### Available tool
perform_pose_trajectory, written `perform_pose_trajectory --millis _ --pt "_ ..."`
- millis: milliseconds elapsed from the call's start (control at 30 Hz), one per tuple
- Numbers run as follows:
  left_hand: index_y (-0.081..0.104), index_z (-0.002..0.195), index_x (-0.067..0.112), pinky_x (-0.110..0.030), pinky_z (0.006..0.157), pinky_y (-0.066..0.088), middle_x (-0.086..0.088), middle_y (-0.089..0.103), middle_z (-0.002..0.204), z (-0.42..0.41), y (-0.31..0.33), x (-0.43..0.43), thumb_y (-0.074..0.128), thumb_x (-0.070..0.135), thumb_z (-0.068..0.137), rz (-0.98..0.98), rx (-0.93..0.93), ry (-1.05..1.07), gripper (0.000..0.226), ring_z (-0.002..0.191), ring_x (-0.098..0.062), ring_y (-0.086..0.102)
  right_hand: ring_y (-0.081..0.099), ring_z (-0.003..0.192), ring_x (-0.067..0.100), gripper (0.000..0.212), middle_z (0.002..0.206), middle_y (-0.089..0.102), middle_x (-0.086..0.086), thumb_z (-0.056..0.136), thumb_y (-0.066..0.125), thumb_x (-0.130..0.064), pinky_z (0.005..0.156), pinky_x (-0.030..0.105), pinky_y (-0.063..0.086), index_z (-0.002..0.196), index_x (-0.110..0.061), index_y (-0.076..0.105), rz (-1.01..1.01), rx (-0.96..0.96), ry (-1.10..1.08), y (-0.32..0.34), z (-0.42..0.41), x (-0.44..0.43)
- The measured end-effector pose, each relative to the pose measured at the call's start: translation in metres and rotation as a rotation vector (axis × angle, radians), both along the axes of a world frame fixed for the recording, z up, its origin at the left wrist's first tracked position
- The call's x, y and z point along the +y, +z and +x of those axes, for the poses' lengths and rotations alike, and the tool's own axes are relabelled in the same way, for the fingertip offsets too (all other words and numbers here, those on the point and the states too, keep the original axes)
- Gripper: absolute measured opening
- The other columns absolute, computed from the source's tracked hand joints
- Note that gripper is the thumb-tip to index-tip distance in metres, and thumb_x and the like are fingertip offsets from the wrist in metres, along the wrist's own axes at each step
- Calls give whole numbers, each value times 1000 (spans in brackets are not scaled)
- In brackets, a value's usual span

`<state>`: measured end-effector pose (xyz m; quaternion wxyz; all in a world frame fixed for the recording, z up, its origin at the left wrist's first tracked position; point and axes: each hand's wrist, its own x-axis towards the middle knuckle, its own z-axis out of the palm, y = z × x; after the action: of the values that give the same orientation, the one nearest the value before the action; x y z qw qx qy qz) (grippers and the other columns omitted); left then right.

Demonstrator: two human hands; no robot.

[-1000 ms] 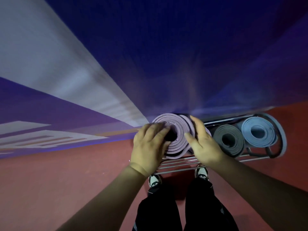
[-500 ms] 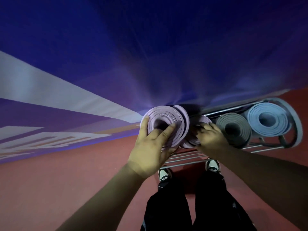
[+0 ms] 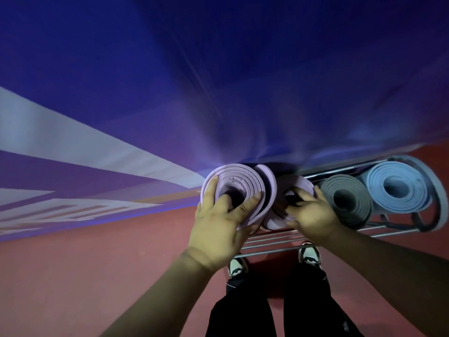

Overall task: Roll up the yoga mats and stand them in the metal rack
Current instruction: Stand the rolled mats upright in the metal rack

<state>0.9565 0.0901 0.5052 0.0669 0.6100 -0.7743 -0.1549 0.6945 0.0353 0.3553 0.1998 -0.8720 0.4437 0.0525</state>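
A rolled lilac mat (image 3: 239, 177) stands on end at the left end of the metal rack (image 3: 272, 243). My left hand (image 3: 216, 229) grips its top, thumb on the left rim and fingers hooked into the hollow core. A loose outer layer curls off its right side. Right beside it stands a second lilac roll (image 3: 301, 188), partly in shadow. My right hand (image 3: 313, 215) holds the top of that roll with curled fingers. A grey rolled mat (image 3: 347, 200) and a blue rolled mat (image 3: 398, 186) stand upright further right in the rack.
A dark blue wall with a pale stripe (image 3: 73, 147) rises right behind the rack. The floor (image 3: 97, 276) is red. My feet in pale trainers (image 3: 309, 255) stand at the rack's front wires, with dark trousers below.
My right hand left the side of the first lilac roll and went onto the second roll to its right. My left hand shifted its hold, fingers now in the core. The view swung slightly.
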Motion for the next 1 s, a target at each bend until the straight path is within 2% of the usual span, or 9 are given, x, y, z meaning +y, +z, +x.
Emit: perform_pose_trajectory --millis 167,367,467,567,633,767,833,900,1000 --pt "47 151 36 -63 119 27 -3 42 83 4 -5 20 55 47 102 -176 107 25 51 135 -54 39 54 125 23 47 91 75 -3 78 53 -53 97 65 39 115 -34 74 -153 -104 -35 28 -14 5" --pt "56 145 26 -67 118 24 -5 40 82 0 4 34 82 24 86 -307 176 2 65 127 -61 44 70 108 27 42 89 73 4 84 52 -44 95 66 40 111 -25 77 -366 -141 -90 55 -20 9" --pt "48 149 29 -62 124 16 -1 34 84 5 -8 32 85 26 84 -281 200 49 75 120 -57 50 68 105 28 46 89 72 2 84 54 -43 96 67 38 120 -25 75 -381 -104 -90 58 -23 6" --pt "48 151 26 -67 122 16 -2 37 83 15 -40 27 83 30 87 -236 233 72 73 93 -43 57 65 102 28 48 90 71 0 85 57 -41 99 68 38 130 -31 70 -408 -91 -56 55 -19 5" --pt "50 150 27 -67 121 18 -2 38 84 17 -66 23 85 32 85 -219 243 98 74 101 -46 56 63 102 27 48 92 71 -1 84 56 -41 100 67 37 129 -32 70 -421 -110 -47 48 -12 5" --pt "36 154 44 -65 118 24 -5 49 101 11 -127 29 76 41 86 54 91 152 80 143 -51 29 64 103 27 48 95 71 -1 86 56 -46 103 69 38 129 -34 70 -356 -96 -40 24 -2 6" --pt "12 158 52 -63 123 1 -9 50 138 6 -146 30 56 58 93 217 -132 174 79 153 -40 9 66 109 29 48 103 70 0 87 59 -49 105 66 38 133 -36 66 -301 -59 7 2 -5 7" --pt "-12 156 54 -56 114 -31 -7 21 167 0 -149 29 30 67 100 339 -302 153 71 157 -34 -10 62 120 30 52 115 68 2 88 61 -52 110 62 37 138 -38 60 -200 -27 59 -16 -6 9" --pt "-19 154 55 -55 110 -35 -3 5 170 -1 -148 28 23 66 102 400 -304 161 67 156 -33 -16 56 130 30 55 125 66 3 90 52 -54 114 57 36 142 -39 58 -70 22 41 -20 4 6"
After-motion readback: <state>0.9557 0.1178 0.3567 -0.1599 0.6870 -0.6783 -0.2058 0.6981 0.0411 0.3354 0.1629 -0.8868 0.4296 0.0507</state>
